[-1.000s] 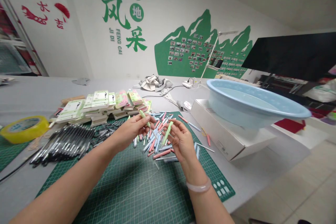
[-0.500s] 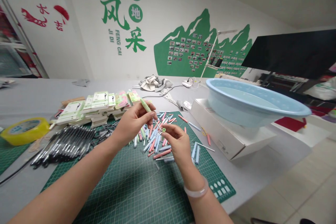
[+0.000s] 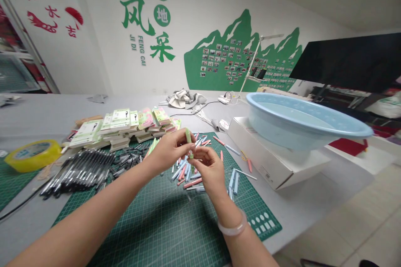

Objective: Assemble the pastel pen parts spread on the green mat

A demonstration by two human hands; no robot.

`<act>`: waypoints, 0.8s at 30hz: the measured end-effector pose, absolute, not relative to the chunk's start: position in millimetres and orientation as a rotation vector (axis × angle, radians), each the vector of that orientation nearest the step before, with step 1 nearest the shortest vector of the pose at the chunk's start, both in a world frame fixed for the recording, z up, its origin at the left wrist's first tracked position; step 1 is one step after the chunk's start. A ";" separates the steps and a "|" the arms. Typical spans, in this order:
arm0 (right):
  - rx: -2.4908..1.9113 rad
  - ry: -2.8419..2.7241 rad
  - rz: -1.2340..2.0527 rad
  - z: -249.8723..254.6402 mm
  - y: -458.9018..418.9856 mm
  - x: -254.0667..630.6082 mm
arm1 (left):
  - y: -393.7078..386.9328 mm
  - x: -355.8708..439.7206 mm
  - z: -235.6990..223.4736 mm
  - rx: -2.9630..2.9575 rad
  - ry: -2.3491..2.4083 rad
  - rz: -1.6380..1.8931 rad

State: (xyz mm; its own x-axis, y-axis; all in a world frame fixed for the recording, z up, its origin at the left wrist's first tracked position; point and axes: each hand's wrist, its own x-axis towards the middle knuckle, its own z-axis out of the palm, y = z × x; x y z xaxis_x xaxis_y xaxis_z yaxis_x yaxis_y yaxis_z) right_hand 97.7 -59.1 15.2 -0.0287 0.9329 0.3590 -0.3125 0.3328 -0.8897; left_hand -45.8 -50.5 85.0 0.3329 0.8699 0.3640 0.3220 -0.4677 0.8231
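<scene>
Hands are held together above the green cutting mat (image 3: 163, 225), just over the scattered pile of pastel pen parts (image 3: 188, 171). A light green pen barrel (image 3: 188, 137) is pinched upright in the closed fingers of the left hand (image 3: 169, 150), while the right hand (image 3: 208, 167) is closed on its lower end, where whatever small piece is held is hidden by the fingertips. If the two pieces are pressed together out of line, the barrel could be jammed or slip from the pinch and be lost among the look-alike parts below. The bundle of black pens (image 3: 78, 171) and the blue basin (image 3: 300, 121) lie well apart and are unlikely to be disturbed.
</scene>
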 end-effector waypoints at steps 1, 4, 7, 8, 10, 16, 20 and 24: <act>-0.671 -1.167 1.151 14.8 -58.6 97.3 | -49.2 -45.0 83.0 1.941 1.020 1.068; -0.636 -1.099 1.219 12.6 -55.9 97.6 | -46.6 -43.7 78.8 1.869 0.948 1.023; -0.642 -1.068 1.252 10.6 -53.6 98.7 | -45.8 -44.5 79.1 1.810 0.965 1.040; -0.652 -1.065 1.248 10.3 -53.2 98.8 | -45.5 -44.9 79.9 1.792 0.997 1.064; -0.674 -1.074 1.228 10.3 -53.2 98.8 | -44.5 -45.3 81.6 1.769 1.069 1.129; -0.665 -1.114 1.190 12.1 -55.7 97.9 | -42.9 -41.1 82.3 1.917 1.120 1.209; -0.649 -1.074 1.217 13.1 -59.2 96.0 | -46.6 -36.4 77.7 1.950 1.167 1.137; -0.579 -1.028 1.260 14.7 -63.2 93.9 | -50.7 -32.4 74.3 1.881 1.108 1.130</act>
